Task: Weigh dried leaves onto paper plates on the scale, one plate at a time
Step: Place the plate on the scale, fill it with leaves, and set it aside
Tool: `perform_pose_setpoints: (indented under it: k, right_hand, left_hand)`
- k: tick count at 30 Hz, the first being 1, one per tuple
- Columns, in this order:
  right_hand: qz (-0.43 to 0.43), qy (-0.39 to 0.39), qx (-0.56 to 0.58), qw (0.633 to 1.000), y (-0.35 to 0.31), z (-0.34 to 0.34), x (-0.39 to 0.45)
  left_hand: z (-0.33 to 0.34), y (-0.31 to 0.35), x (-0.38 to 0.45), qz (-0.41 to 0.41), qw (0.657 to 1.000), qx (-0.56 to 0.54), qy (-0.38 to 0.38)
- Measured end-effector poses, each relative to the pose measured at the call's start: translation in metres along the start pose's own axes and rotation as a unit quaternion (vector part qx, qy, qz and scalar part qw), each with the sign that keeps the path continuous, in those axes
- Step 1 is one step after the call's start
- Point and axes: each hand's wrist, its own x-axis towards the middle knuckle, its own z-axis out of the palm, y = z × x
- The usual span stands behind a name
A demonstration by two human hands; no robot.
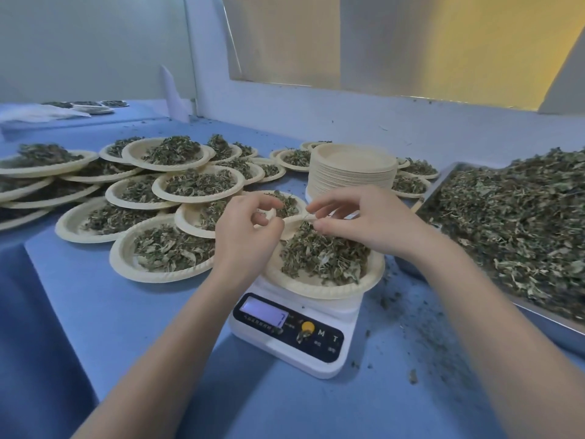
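Pale moulded paper forms the plate (pixel 319 285) now seated on the white scale (pixel 294 337), and it carries a heap of dried leaves (pixel 323 255). Both hands hover over the far rim of that plate. The left hand (pixel 247 229) has its fingers curled, thumb and forefinger closed toward each other; the right hand (pixel 364 220) has its fingers loosely spread with thumb and forefinger tips drawn together. Between the two sets of fingertips runs a thin pale stem or strand (pixel 305 218), lying roughly side to side; whether each hand truly pinches it cannot be told with certainty, though it appears so. The heap lies directly below and slightly nearer the person than the fingers, so any drop or pick goes straight down. The supply, a metal tray (pixel 538 324) piled with loose leaves, lies to the right of the fingers, nearer the right hand. A stack of unused plates (pixel 351 175) stands just beyond the fingers; filled plates (pixel 171 251) spread away to the left, nearer the left hand. The scale display (pixel 264 308) faces the person, below the wrists; its reading is not legible. Judgement: the portion is under fine adjustment, and the loaded plate would next go leftward. Crumbs are scattered on the blue desk (pixel 126 327) beside the scale.
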Motion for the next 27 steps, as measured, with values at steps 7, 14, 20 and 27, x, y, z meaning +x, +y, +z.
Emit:
perform_pose_setpoints:
  k: [7,14,20,27]
  right_hand:
    - [0.013,-0.014,-0.016,1.0,0.007,-0.003,0.0]
    - [0.061,-0.034,-0.033,0.997,0.018,-0.015,-0.005]
    - [0.14,-0.247,-0.084,0.955,0.038,-0.034,-0.022]
    - [0.094,-0.21,-0.062,0.971,0.049,-0.026,-0.019]
  left_hand:
    - [0.001,-0.011,-0.003,0.007,1.0,0.014,0.016]
    - [-0.005,-0.024,-0.008,-0.038,0.999,0.004,-0.003]
    - [-0.007,-0.03,-0.016,-0.107,0.994,-0.012,-0.037]
    - [-0.008,-0.023,-0.017,-0.089,0.995,0.03,-0.022]
